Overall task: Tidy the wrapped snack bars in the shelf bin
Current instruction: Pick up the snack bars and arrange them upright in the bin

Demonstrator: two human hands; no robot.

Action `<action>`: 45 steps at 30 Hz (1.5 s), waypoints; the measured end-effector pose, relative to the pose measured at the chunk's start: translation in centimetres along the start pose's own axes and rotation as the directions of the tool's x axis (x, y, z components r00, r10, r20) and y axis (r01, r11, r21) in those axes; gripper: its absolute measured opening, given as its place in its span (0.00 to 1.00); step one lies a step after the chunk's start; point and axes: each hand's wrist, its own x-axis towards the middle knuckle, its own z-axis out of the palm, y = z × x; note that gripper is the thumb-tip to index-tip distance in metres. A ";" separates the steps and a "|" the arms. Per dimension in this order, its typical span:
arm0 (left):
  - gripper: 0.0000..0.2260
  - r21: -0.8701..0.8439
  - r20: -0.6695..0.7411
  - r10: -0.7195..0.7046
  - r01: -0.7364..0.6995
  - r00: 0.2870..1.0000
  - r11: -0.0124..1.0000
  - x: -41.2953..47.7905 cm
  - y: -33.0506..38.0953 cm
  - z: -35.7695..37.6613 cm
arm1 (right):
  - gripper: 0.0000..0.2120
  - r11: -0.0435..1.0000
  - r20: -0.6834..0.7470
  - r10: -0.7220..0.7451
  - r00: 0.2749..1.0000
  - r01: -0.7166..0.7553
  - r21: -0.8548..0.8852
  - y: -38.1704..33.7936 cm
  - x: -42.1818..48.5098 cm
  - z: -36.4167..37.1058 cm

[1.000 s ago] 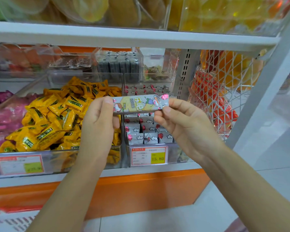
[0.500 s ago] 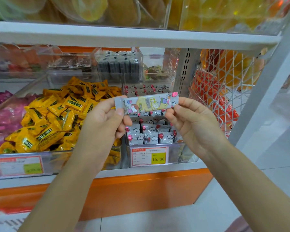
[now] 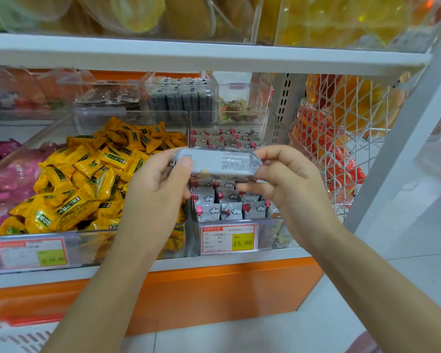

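I hold one wrapped snack bar (image 3: 219,164) level in front of the shelf, its plain grey back with small print turned toward me. My left hand (image 3: 158,192) pinches its left end, thumb on top. My right hand (image 3: 283,179) pinches its right end. Right behind and below it stands a clear shelf bin (image 3: 270,235) packed with several upright grey bars (image 3: 229,207) printed with clouds and red balloons. The held bar and my fingers hide the bin's middle rows.
To the left, a wide clear bin (image 3: 87,250) is heaped with yellow wrapped snacks (image 3: 87,179); pink packs (image 3: 0,179) lie further left. A price tag (image 3: 229,239) reads 15.80. A white wire basket (image 3: 341,138) of orange packs hangs on the right. A white shelf board (image 3: 204,58) runs overhead.
The bar has been flipped over: its colourful cartoon front faced me before, its plain grey back faces me now. Both hands have dropped slightly and still grip its ends.
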 end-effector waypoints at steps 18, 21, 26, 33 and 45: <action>0.05 0.103 0.041 0.057 -0.061 0.998 0.993 -0.8 0.9 0.6 | 0.10 0.962 -0.127 -0.117 0.985 0.081 -0.260 -0.2 -0.2 0.5; 0.06 0.138 0.037 0.078 -0.083 0.996 0.987 -1.1 1.0 0.7 | 0.08 0.959 -0.121 -0.126 0.985 0.090 -0.268 -0.2 -0.3 0.7; 0.05 0.152 -0.022 0.075 -0.071 0.997 0.986 -0.7 0.7 0.9 | 0.05 0.943 -0.066 -0.154 0.986 0.126 -0.307 -0.1 -0.7 1.0; 0.06 0.081 -0.026 -0.033 0.035 0.999 0.996 -0.5 0.3 0.9 | 0.07 0.950 -0.051 -0.138 0.989 0.117 -0.290 -0.4 -0.7 0.8; 0.08 0.281 -0.031 0.152 -0.138 0.988 0.950 -0.3 0.4 0.7 | 0.21 0.982 0.072 -0.007 0.997 0.020 -0.190 -0.1 0.2 -0.6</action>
